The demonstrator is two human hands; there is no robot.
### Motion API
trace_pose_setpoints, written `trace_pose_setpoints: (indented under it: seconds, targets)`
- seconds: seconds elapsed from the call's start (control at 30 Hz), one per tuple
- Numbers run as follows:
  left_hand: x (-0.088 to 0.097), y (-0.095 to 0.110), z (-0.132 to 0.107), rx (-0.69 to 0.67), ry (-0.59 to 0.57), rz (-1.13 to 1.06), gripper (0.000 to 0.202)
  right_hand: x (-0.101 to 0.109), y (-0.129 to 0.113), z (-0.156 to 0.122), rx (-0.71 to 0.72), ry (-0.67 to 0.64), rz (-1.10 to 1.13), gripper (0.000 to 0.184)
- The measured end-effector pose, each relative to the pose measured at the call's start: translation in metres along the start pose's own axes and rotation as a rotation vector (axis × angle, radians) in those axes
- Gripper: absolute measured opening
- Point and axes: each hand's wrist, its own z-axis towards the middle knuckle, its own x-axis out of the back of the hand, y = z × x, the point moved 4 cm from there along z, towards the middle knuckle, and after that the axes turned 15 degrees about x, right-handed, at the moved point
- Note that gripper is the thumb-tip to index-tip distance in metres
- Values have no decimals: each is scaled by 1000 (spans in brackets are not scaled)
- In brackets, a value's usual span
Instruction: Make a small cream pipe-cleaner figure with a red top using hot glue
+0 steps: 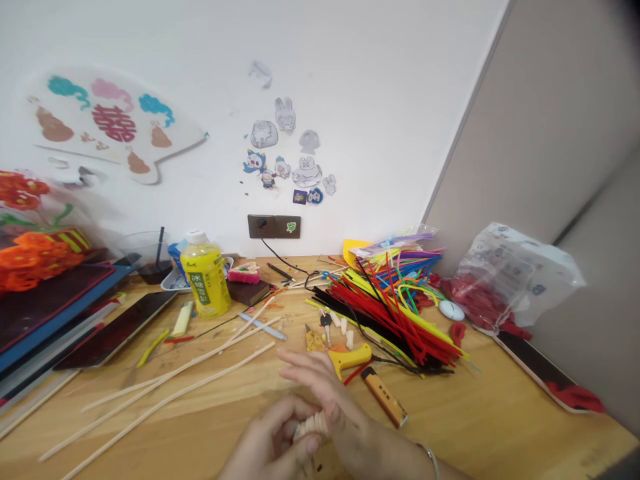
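Observation:
Low in the middle of the view my two hands meet over the wooden table [500, 413]. My left hand [267, 443] is curled, its fingers pinching a small pale ridged piece [311, 425]. My right hand [325, 393] lies over the same piece, fingers bent and partly stretched to the left. A silver bracelet [430, 457] is on my right wrist. Just beyond the hands lie a yellow-handled tool [350, 359] and an orange lighter [385, 397].
A heap of coloured pipe cleaners [395, 300] spreads at the right of centre. Long thin wooden sticks [165, 387] lie at the left. A yellow drink bottle [205, 277], flat dark boards [60, 313], a plastic bag with red pieces [505, 280] and a wall socket [274, 227] are around.

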Motion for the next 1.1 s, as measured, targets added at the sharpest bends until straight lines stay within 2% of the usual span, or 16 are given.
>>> trace_pose_setpoints:
  seconds: [0.13,0.33,0.63,0.83,1.0,1.1]
  targets:
    - [2,0,-1,11,10,13,27,6,3,0,-7,68,2,59]
    - [1,0,-1,-2,-13,52,33,-2,0,2,39,44,10,55]
    - [0,-3,0,28,1,-4,35,-7,2,2,99,91,23,54]
    - [2,-3,-1,31,17,28,36,-5,0,2,173,119,-36,45]
    - [1,2,-3,23,-4,2,31,-2,4,-4,76,188,-64,45]
    - [1,4,-4,38,2,16,32,-2,5,-4,56,157,-50,46]
